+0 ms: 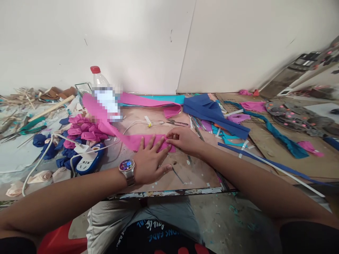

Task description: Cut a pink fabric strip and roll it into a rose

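Observation:
A long pink fabric strip (pixel 129 141) runs across the table, its left part rising and curving back toward the bottle. My left hand (pixel 152 162) lies on the strip with fingers spread, pressing it against the tabletop; a watch (pixel 127 167) is on that wrist. At the strip's right end my right hand (pixel 182 140) pinches the edge between thumb and fingertips. Behind the hands lie scissors (pixel 178 123) and a thin white cable (pixel 132 123). Another length of pink strip (pixel 148 101) extends along the back over a light-blue strip (pixel 161 100).
A bottle with a red cap (pixel 95 70) stands at the back. Left are rolled pink fabric flowers (pixel 83 127), a blue-and-white power socket (pixel 88 160), green-handled pliers (pixel 34 125) and wood sticks (pixel 51 109). Folded dark-blue fabric (pixel 209 111) and cardboard (pixel 261 141) lie right.

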### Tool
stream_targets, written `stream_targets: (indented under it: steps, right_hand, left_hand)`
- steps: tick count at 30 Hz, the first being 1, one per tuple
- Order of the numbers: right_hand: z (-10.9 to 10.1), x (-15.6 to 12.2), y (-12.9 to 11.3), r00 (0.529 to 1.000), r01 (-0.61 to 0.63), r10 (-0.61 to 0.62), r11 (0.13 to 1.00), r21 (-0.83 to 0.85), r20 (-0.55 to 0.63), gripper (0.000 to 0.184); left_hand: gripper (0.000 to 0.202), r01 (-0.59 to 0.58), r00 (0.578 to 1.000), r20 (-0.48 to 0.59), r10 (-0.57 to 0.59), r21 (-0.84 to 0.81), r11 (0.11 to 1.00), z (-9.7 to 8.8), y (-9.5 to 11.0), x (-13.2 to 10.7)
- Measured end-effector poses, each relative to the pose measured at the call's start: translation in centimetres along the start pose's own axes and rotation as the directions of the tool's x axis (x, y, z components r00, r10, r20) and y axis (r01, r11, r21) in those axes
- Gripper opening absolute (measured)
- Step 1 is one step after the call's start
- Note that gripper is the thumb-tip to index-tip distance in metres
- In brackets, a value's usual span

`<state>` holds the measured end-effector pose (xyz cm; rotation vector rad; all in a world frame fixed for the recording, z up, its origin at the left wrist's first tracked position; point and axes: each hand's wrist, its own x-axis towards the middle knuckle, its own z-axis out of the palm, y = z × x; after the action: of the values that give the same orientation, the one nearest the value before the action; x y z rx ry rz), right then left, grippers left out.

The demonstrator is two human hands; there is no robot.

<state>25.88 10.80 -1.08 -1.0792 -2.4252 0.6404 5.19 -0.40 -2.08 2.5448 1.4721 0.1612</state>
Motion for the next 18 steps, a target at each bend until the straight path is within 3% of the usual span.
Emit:
stream_targets:
  steps: [18]
  right_hand:
    - [-0.28,0.07,0.56,0.982,0.188,-0.188,0.982,-0.031,0.004,0.017]
  left_hand:
    - [0.079,0.0,1.0,-0.022,0.0,-0.02,1.0,0.05,-0.16,0.07]
